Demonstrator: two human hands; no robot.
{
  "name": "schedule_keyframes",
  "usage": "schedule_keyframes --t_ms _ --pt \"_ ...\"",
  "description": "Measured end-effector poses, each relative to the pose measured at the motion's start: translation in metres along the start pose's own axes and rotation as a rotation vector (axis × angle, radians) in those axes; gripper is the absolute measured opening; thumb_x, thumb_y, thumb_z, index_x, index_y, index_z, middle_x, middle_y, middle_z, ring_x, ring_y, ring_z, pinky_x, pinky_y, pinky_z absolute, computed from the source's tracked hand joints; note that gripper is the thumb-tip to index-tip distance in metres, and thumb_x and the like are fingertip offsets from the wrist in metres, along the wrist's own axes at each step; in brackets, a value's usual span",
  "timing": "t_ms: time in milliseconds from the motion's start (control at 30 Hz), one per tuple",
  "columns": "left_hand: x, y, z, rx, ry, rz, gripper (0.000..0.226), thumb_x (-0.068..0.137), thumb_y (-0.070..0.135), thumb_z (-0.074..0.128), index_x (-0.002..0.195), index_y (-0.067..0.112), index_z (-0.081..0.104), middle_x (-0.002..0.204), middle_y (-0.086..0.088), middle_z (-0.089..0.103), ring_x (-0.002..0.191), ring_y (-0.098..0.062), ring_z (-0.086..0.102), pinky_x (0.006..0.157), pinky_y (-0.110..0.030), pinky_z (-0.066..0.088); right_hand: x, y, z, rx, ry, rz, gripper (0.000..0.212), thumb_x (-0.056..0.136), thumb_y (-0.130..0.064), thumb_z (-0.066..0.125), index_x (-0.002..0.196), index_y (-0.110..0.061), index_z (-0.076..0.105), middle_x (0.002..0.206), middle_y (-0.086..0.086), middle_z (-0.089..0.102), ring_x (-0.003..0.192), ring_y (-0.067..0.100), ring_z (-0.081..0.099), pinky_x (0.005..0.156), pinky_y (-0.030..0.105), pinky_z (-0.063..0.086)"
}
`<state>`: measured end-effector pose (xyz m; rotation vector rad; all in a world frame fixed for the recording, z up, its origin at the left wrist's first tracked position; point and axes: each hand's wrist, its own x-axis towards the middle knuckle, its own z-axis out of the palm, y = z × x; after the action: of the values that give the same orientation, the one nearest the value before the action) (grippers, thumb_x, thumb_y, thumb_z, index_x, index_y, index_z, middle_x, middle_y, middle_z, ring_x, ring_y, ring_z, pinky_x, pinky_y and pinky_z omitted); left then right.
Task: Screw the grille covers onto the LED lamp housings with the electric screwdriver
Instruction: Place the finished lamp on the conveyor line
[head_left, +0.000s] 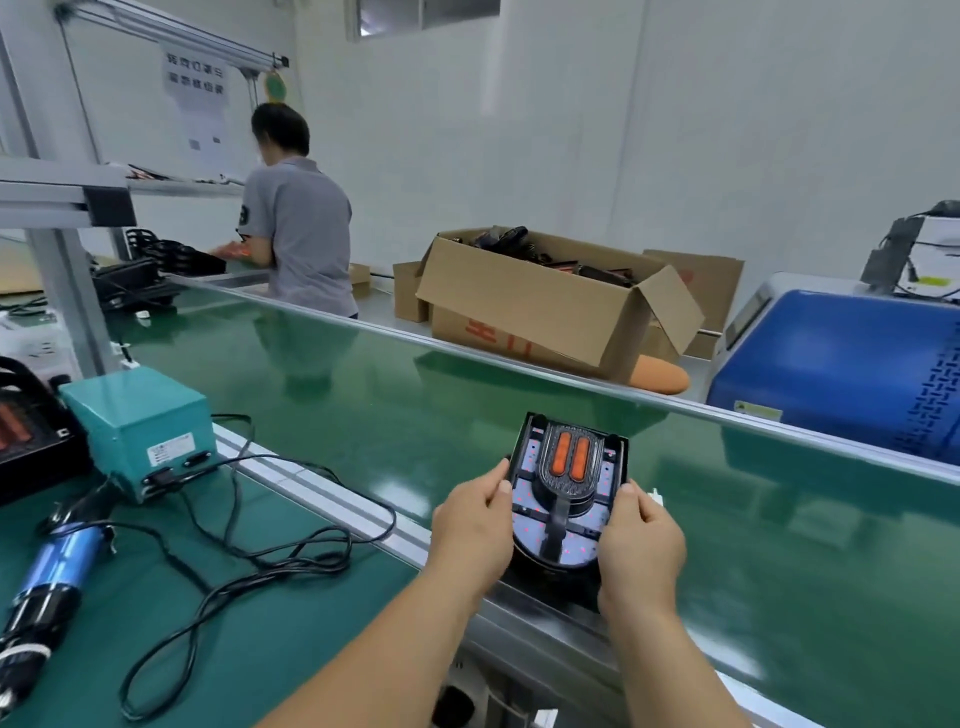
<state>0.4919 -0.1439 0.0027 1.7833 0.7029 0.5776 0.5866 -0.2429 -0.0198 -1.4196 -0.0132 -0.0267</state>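
Observation:
A black LED lamp housing (563, 493) with a black grille cover and two orange strips on its face is held over the near edge of the green conveyor belt (363, 405). My left hand (475, 525) grips its left side, thumb on the front. My right hand (641, 545) grips its right side the same way. The electric screwdriver (49, 582), blue and black, lies untouched on the green bench mat (260, 623) at the far left, its black cable coiled across the mat.
A teal power supply box (137, 426) stands on the bench at left, beside more black lamp parts (31, 431). Beyond the belt are an open cardboard box (545, 301), a blue machine (841, 364) and a person (296, 223) working with their back turned.

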Motion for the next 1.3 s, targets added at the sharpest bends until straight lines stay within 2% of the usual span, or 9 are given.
schedule_keyframes --t_ms 167,300,400,633,767,867,967,1167,1300 --pt "-0.005 -0.001 0.012 -0.277 -0.112 -0.071 0.041 0.108 0.036 0.033 0.148 0.036 0.043 0.14 0.018 0.05 0.125 -0.003 0.045 0.103 -0.021 0.03 -0.001 0.013 0.0 0.15 0.039 0.113 0.031 0.101 -0.023 0.047 0.122 -0.013 0.067 0.124 -0.001 0.063 0.116 0.016 0.057 0.109 0.043 0.043" --pt "0.002 0.0 0.019 -0.436 -0.135 -0.137 0.039 0.108 0.036 0.034 0.144 0.036 0.049 0.139 0.015 0.056 0.129 -0.007 0.05 0.115 -0.034 0.035 0.004 0.025 0.002 0.296 -0.017 0.213 0.041 0.1 -0.022 0.046 0.136 -0.006 0.056 0.14 0.011 0.058 0.128 0.031 0.056 0.108 0.054 0.043" --pt "0.013 0.001 0.02 -0.486 -0.113 -0.136 0.034 0.108 0.032 0.037 0.137 0.032 0.056 0.122 0.015 0.068 0.109 0.002 0.062 0.094 -0.025 0.049 0.003 0.025 0.012 0.293 -0.036 0.198 0.04 0.1 -0.024 0.047 0.134 -0.005 0.057 0.139 0.014 0.059 0.128 0.034 0.056 0.108 0.056 0.043" --pt "0.043 0.018 0.019 -0.379 -0.093 -0.12 0.04 0.109 0.032 0.031 0.146 0.031 0.046 0.149 0.005 0.051 0.137 -0.015 0.046 0.119 -0.041 0.032 0.03 0.01 0.038 0.148 -0.055 0.137 0.016 0.096 -0.028 0.044 0.083 -0.031 0.052 0.099 -0.003 0.051 0.09 0.017 0.044 0.083 0.034 0.041" --pt "0.046 0.014 0.023 -0.277 -0.09 -0.113 0.043 0.109 0.032 0.028 0.15 0.029 0.043 0.149 0.006 0.049 0.131 -0.01 0.046 0.11 -0.025 0.032 0.038 0.021 0.036 -0.056 0.066 0.118 0.032 0.094 -0.032 0.044 0.064 -0.022 0.052 0.109 0.008 0.053 0.101 0.023 0.047 0.091 0.034 0.037" --pt "0.047 0.015 0.024 -0.257 -0.081 -0.105 0.041 0.109 0.03 0.03 0.148 0.03 0.045 0.14 0.01 0.053 0.115 -0.006 0.047 0.095 -0.018 0.032 0.04 0.025 0.03 -0.082 0.151 0.08 0.03 0.096 -0.02 0.049 0.093 -0.004 0.074 0.147 0.008 0.048 0.135 0.025 0.042 0.113 0.037 0.029" --pt "0.047 0.018 0.023 -0.27 -0.078 -0.092 0.042 0.109 0.031 0.031 0.149 0.029 0.044 0.146 0.009 0.049 0.118 -0.003 0.043 0.098 -0.019 0.03 0.04 0.026 0.028 -0.043 0.157 0.045 0.04 0.096 -0.024 0.051 0.131 -0.011 0.063 0.146 0.001 0.053 0.135 0.02 0.046 0.118 0.045 0.028" --pt "0.043 0.018 0.013 -0.19 -0.036 -0.086 0.044 0.109 0.036 0.028 0.151 0.032 0.039 0.161 0.004 0.032 0.149 -0.015 0.026 0.124 -0.041 0.02 0.035 0.021 0.023 -0.006 0.152 0.023 0.039 0.096 -0.031 0.05 0.13 -0.017 0.064 0.143 -0.005 0.056 0.132 0.018 0.049 0.118 0.05 0.026" --pt "0.036 0.017 -0.017 -0.161 -0.005 -0.064 0.044 0.109 0.034 0.027 0.15 0.03 0.041 0.159 0.009 0.033 0.146 -0.011 0.027 0.115 -0.029 0.02 0.023 0.011 0.018 -0.175 0.175 -0.111 0.045 0.095 -0.041 0.046 0.135 -0.026 0.061 0.147 -0.008 0.051 0.139 0.015 0.036 0.119 0.045 0.013"
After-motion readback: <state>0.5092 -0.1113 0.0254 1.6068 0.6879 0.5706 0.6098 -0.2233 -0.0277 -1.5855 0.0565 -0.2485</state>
